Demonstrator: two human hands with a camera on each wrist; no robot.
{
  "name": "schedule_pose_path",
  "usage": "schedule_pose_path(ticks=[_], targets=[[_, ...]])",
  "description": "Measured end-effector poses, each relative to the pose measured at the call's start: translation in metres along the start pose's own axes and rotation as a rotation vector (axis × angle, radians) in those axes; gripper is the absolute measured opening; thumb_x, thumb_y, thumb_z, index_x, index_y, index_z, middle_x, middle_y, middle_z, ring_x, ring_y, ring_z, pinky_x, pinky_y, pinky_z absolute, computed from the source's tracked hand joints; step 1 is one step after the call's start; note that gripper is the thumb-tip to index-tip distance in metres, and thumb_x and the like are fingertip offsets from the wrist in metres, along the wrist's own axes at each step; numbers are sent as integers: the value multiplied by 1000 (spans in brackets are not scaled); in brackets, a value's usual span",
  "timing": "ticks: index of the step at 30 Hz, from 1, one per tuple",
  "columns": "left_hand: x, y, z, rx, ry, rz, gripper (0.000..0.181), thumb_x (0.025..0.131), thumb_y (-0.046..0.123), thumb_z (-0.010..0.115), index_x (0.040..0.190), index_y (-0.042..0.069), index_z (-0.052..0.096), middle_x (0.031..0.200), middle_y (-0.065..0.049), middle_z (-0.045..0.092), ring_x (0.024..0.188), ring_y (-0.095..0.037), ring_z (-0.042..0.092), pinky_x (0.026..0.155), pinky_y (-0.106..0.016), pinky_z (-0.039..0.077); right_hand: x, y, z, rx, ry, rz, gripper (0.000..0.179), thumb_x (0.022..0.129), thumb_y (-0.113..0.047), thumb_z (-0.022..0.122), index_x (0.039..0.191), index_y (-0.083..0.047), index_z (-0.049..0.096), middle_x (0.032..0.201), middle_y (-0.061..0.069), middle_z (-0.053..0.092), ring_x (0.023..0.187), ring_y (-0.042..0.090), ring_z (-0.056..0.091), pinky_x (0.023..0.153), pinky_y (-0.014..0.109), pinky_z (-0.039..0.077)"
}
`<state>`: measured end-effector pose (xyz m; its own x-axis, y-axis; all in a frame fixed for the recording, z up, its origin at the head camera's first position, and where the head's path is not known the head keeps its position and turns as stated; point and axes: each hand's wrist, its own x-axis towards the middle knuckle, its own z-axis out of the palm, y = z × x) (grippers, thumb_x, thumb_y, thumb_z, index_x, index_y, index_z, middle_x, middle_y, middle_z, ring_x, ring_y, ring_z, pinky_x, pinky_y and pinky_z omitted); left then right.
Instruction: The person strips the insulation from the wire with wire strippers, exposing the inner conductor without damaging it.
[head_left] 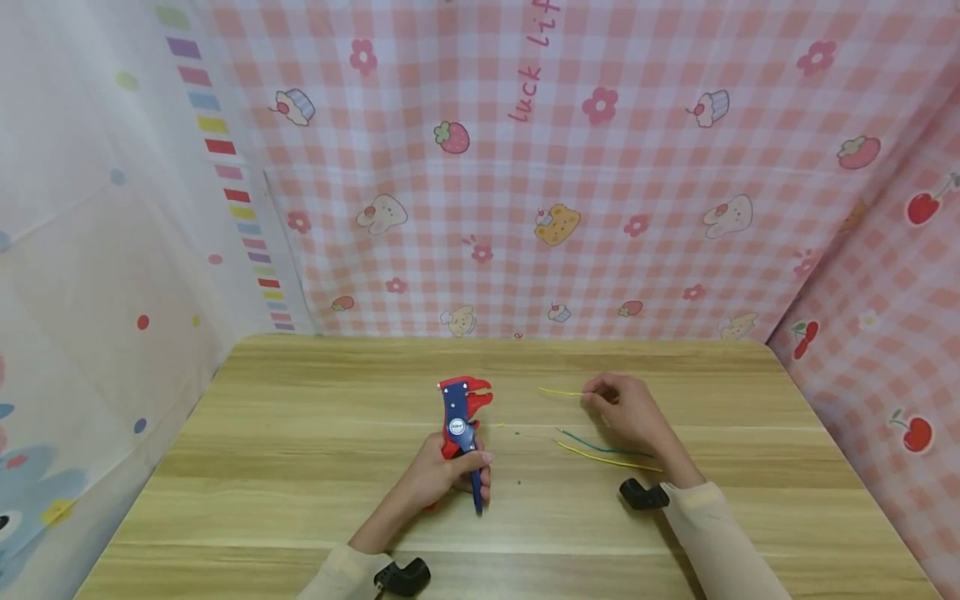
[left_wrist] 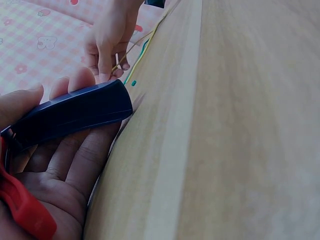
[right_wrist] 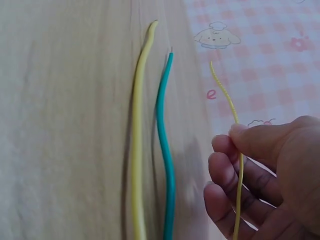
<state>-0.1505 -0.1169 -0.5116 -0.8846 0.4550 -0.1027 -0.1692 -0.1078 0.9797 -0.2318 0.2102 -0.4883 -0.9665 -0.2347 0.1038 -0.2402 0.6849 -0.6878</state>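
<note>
My left hand (head_left: 442,473) holds a wire stripper (head_left: 456,408) with a blue body, red jaws and red and blue handles. Its jaws stand apart, pointing right, and nothing lies between them. In the left wrist view the blue handle (left_wrist: 75,112) crosses the fingers, while the red handle (left_wrist: 25,205) lies by the palm. A thin yellow wire (right_wrist: 225,92) is pinched between thumb and index finger of my right hand (head_left: 626,412), its free end pointing left toward the stripper in the head view. Below that hand a green wire (right_wrist: 162,120) and another yellow wire (right_wrist: 137,130) lie on the table.
Tiny green scraps (head_left: 519,482) and a small yellow scrap (head_left: 501,425) are scattered on the wooden table (head_left: 300,417) right of the stripper. A pink checked cloth (head_left: 510,183) hangs along the back edge. Black wrist mounts (head_left: 405,577) sit at both sleeves.
</note>
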Motion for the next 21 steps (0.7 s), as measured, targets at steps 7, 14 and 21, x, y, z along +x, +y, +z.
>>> schedule_pose_path(ticks=[7,14,21], targets=[[-1,2,0,-2,4,-11,25,96,13,67,106,-6,56,84,-21,68,73,-30,72,72,-49,60,-4,-6,-5,-1,23,-44,11,98,-18,65,100,-11,73,88,-1,69,78,15,61,68,32,52],[0,2,0,3,8,-13,23,96,13,67,105,-5,57,85,-22,68,74,-31,72,73,-49,60,-8,-13,-9,-7,46,-106,13,97,-14,64,103,-7,74,84,-3,69,74,14,61,61,28,51],[0,0,0,-15,0,-1,27,95,16,70,105,-5,57,84,-20,68,73,-31,72,72,-50,60,-14,-26,-13,3,65,-186,12,97,-11,64,102,-4,73,84,6,71,72,14,61,61,28,51]])
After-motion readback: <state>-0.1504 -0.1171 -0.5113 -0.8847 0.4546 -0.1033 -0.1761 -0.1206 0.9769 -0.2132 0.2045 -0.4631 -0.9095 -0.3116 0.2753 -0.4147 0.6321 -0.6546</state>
